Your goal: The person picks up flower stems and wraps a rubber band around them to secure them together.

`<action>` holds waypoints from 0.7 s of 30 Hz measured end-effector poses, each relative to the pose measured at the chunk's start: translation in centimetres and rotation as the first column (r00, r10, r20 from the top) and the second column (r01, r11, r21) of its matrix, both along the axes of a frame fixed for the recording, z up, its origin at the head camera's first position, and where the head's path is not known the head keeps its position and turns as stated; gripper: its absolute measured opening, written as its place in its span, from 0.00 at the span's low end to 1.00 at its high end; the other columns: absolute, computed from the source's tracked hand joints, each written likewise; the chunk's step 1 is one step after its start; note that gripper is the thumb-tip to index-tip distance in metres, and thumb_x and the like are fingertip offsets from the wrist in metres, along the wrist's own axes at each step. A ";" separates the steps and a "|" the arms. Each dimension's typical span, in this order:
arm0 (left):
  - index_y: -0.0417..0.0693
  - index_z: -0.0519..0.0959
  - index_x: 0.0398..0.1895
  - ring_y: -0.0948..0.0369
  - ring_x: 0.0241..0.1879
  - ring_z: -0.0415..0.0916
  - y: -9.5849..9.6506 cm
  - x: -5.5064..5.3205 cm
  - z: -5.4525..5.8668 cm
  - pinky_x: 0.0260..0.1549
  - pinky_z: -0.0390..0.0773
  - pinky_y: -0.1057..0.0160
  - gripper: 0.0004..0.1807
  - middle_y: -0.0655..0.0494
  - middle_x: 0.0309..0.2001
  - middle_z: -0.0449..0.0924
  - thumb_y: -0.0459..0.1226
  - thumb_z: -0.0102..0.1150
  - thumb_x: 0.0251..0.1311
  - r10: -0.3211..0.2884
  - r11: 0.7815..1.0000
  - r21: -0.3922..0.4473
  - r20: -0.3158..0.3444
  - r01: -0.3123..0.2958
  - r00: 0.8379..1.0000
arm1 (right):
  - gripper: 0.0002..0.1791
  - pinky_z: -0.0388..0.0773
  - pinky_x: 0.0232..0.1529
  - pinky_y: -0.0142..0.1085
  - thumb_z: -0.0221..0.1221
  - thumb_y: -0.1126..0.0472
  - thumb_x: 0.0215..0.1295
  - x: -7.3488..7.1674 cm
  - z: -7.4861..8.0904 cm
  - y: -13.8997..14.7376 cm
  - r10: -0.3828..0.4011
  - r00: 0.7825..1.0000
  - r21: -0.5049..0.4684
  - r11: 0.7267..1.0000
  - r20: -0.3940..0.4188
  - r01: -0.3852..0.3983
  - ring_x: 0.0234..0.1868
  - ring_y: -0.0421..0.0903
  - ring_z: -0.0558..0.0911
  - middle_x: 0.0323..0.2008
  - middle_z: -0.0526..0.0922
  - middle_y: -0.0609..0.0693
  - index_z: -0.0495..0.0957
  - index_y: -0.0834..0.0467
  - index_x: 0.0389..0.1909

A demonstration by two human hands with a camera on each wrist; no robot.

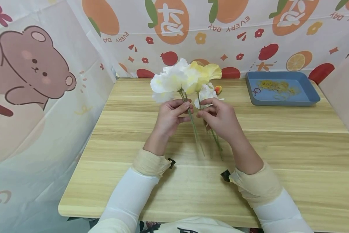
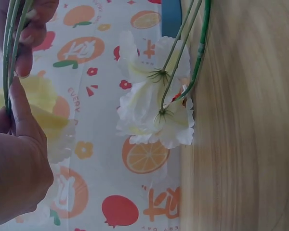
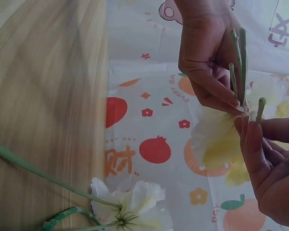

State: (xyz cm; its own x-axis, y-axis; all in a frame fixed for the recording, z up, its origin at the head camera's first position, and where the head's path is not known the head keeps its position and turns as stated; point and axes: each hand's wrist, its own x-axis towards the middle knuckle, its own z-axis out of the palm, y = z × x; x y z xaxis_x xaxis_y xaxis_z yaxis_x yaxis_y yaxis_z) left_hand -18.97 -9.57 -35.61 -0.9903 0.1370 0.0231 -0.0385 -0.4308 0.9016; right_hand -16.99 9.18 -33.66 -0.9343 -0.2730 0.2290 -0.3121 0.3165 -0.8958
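My left hand [image 1: 169, 118] pinches the thin green stems [image 1: 194, 124] of several artificial flowers, with white blooms [image 1: 171, 79] and yellow blooms [image 1: 204, 72] above the fingers. Close beside it on the right, my right hand [image 1: 222, 118] pinches one green stem [image 3: 261, 107] between thumb and finger; its bloom merges with the yellow ones. In the right wrist view the fingertips of both hands nearly meet. Behind and below the right hand, white flowers [image 2: 156, 96] lie on the table with their stems [image 1: 217, 142] toward me. An orange-red bud [image 1: 218, 89] lies among them.
A blue tray [image 1: 285, 103] holding yellowish rubber bands [image 1: 274, 87] and a few red ones stands at the back right of the wooden table [image 1: 293, 152]. A printed cloth [image 1: 238, 42] hangs along the table's back edge, and another hangs on the left.
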 end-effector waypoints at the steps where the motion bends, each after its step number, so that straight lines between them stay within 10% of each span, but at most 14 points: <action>1: 0.43 0.84 0.33 0.62 0.28 0.83 0.1 0.0 0.0 0.25 0.87 0.65 0.08 0.54 0.27 0.84 0.26 0.57 0.66 0.002 1.000 -0.007 -0.002 -0.002 1.000 | 0.13 0.83 0.19 0.36 0.63 0.64 0.67 0.0 -0.1 -0.1 -0.004 1.000 -0.016 1.000 -0.003 0.004 0.22 0.56 0.80 0.32 0.86 0.55 0.78 0.60 0.51; 9: 0.30 0.81 0.41 0.63 0.29 0.83 0.7 0.2 -0.2 0.25 0.87 0.65 0.06 0.55 0.28 0.86 0.26 0.58 0.65 0.019 0.999 -0.041 -0.007 -0.020 1.000 | 0.14 0.84 0.19 0.42 0.66 0.63 0.64 -0.1 -0.5 -0.7 -0.029 0.997 -0.041 0.999 -0.064 0.027 0.20 0.55 0.80 0.29 0.83 0.57 0.83 0.59 0.50; 21: 0.35 0.84 0.38 0.63 0.31 0.83 0.8 0.2 -0.4 0.26 0.87 0.65 0.05 0.56 0.31 0.85 0.26 0.60 0.64 0.028 0.994 -0.103 -0.021 -0.030 0.999 | 0.15 0.80 0.18 0.31 0.65 0.64 0.64 0.0 -0.5 -1.0 -0.028 0.994 0.014 0.999 -0.103 0.029 0.19 0.46 0.78 0.33 0.85 0.53 0.84 0.58 0.51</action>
